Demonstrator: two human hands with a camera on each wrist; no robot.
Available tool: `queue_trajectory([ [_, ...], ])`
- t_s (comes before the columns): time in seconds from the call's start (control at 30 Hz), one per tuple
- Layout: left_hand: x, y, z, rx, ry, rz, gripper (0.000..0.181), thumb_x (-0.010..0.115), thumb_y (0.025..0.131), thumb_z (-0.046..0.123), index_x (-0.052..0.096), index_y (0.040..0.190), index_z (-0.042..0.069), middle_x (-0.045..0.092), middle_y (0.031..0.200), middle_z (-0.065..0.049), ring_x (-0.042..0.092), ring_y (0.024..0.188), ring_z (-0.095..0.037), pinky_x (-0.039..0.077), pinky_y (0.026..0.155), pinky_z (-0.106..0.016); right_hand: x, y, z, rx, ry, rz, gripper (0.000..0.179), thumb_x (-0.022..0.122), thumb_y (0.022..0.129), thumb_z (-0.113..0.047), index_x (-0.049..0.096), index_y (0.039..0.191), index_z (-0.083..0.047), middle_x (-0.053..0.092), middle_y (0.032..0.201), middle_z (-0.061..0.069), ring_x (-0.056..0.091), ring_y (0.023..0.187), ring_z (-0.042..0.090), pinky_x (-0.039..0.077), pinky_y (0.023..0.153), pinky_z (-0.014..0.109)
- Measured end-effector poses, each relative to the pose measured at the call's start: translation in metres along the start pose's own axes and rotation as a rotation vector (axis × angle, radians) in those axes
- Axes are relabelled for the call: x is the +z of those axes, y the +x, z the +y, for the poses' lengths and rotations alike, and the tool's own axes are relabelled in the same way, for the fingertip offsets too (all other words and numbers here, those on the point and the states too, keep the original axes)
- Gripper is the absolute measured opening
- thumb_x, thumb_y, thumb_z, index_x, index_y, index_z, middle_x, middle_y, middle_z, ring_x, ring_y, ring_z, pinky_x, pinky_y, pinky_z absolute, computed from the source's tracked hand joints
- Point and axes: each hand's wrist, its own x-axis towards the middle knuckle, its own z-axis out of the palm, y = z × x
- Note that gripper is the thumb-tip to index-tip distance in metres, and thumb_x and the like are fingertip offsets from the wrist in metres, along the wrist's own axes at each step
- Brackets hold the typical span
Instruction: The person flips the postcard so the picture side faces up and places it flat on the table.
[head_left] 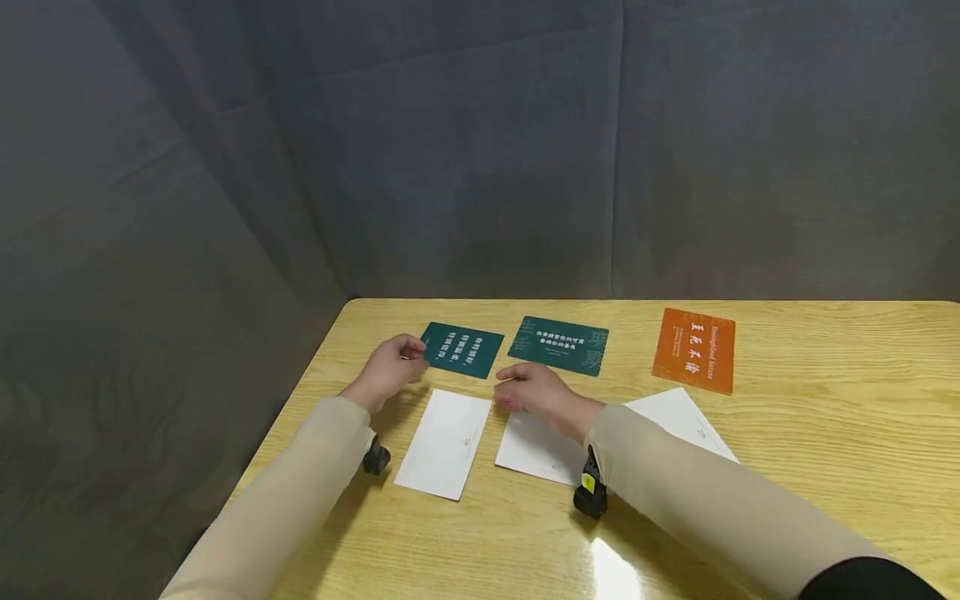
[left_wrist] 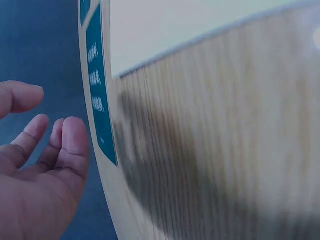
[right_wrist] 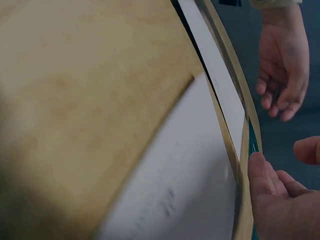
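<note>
My left hand (head_left: 388, 367) hovers beside the left edge of a dark green card (head_left: 462, 350) printed with white characters. In the left wrist view its fingers (left_wrist: 75, 137) are loosely bent, with a gap to the thumb and nothing held. A blank-looking white card (head_left: 442, 446) lies just in front of that green card. My right hand (head_left: 538, 392) is over the far edge of a second white card (head_left: 536, 450), its fingers relaxed and holding nothing. Behind it lies another green card (head_left: 558, 345). My right forearm partly covers the white cards on that side.
An orange card (head_left: 694, 350) with white characters lies farther right. Another white card (head_left: 686, 421) sits in front of it, partly under my forearm in this view. The wooden table (head_left: 847, 417) ends at a dark grey curtain (head_left: 480, 167) behind and to the left.
</note>
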Motion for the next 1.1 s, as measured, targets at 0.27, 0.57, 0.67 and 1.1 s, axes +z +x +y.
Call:
queue_trajectory([
  [0.27,0.001,-0.023,0.001,-0.072,0.049,-0.052,0.03,0.061,0.102,0.006,0.055,0.129,-0.006,0.058,0.112,-0.017,0.059,0.097,-0.029,0.056,0.089,-0.041,0.018,-0.022,0.009,0.029,0.001,-0.052,0.027,0.06,0.103,-0.007,0.062,0.125,0.01,0.07,0.112,0.016,0.067,0.098,0.02,0.057,0.091,0.034],
  [0.57,-0.007,-0.043,-0.004,-0.076,0.095,-0.087,0.03,0.062,0.1,0.007,0.055,0.126,-0.006,0.058,0.109,-0.018,0.062,0.092,-0.03,0.056,0.087,-0.043,0.027,-0.043,0.021,-0.015,-0.038,-0.105,0.021,0.057,0.103,-0.002,0.065,0.117,0.011,0.072,0.102,0.015,0.07,0.091,0.019,0.058,0.085,0.034],
  [0.67,-0.01,-0.047,-0.006,-0.065,0.101,-0.109,0.032,0.062,0.099,0.008,0.054,0.127,-0.007,0.058,0.108,-0.017,0.062,0.093,-0.03,0.056,0.087,-0.043,0.029,-0.048,0.021,-0.012,-0.029,-0.101,0.021,0.057,0.103,-0.002,0.065,0.117,0.011,0.072,0.101,0.014,0.07,0.091,0.019,0.059,0.084,0.034],
  [1.1,-0.001,-0.073,-0.004,-0.159,0.146,-0.19,0.029,0.067,0.098,0.011,0.057,0.118,-0.007,0.06,0.101,-0.015,0.057,0.082,-0.023,0.052,0.073,-0.032,0.045,-0.059,0.015,0.104,0.193,-0.107,0.024,0.059,0.097,0.001,0.063,0.115,0.016,0.068,0.102,0.017,0.066,0.089,0.018,0.058,0.09,0.034],
])
